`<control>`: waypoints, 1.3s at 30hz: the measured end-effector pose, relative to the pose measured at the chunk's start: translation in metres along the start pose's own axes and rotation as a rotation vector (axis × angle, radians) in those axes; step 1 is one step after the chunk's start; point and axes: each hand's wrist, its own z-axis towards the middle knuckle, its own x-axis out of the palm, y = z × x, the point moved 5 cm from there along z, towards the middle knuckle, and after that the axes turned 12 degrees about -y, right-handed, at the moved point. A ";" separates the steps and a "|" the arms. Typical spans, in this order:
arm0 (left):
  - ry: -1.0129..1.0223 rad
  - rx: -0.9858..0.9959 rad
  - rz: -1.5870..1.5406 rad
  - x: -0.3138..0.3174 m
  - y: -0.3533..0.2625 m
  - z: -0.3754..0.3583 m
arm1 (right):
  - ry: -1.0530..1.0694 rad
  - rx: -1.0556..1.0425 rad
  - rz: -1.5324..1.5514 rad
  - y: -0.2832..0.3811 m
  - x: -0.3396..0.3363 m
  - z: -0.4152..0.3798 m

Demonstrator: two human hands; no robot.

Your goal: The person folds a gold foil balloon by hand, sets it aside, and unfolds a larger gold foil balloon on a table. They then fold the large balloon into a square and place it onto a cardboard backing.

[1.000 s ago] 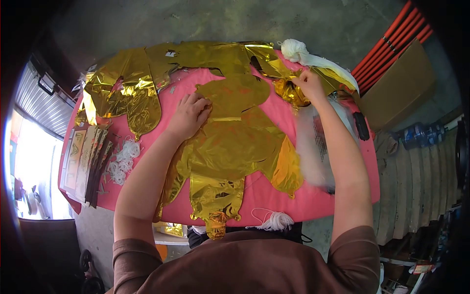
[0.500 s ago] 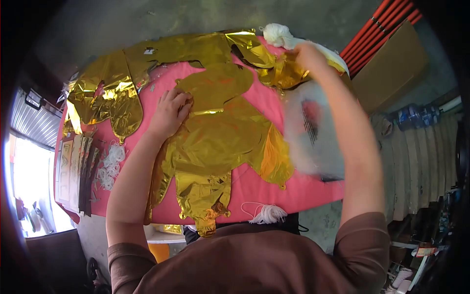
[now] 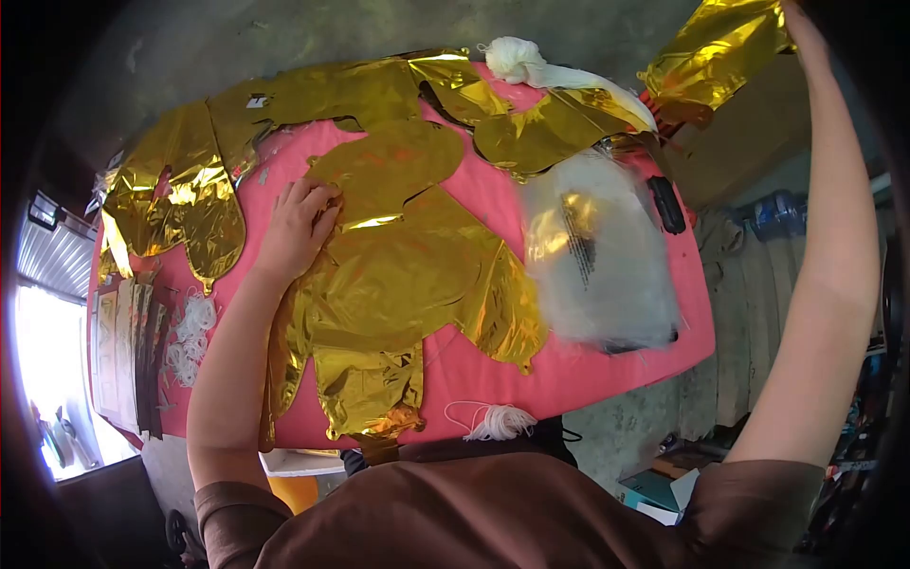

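A large flat gold foil balloon (image 3: 398, 270) lies across the middle of the pink-covered table. At its left edge rests my left hand (image 3: 301, 223), fingers bent and closed on the foil. Far to the upper right, my right hand (image 3: 806, 33) grips another gold foil balloon (image 3: 720, 57), raised beyond the table's corner. More flat foil balloons (image 3: 175, 180) lie along the far and left sides of the table. One gold foil piece (image 3: 550, 128) lies at the far right, beneath the white yarn (image 3: 517, 62).
Clear plastic bags (image 3: 602, 256) lie on the right of the pink tabletop (image 3: 569, 389), with a black object (image 3: 666, 204) beside them. White string bundles sit at the front edge (image 3: 500, 420) and left (image 3: 192, 332). Stacked flat packs (image 3: 128, 351) stand at the left edge.
My right hand has swung outward to the upper right, lifting a gold foil balloon off the far right of the table. My left hand stays on the large balloon's edge; the view has shifted slightly.
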 end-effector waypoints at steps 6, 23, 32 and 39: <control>-0.038 0.000 0.016 -0.001 0.003 -0.002 | -0.174 -0.178 0.034 0.062 -0.012 0.047; -0.068 0.019 -0.007 0.008 0.012 -0.008 | 0.449 -0.524 0.894 0.321 -0.088 -0.283; -0.066 0.004 -0.002 0.007 0.011 -0.007 | 0.643 -0.282 0.986 0.319 -0.106 -0.320; -0.066 0.022 0.055 0.010 0.018 -0.008 | 0.557 -0.298 1.264 0.364 -0.148 -0.311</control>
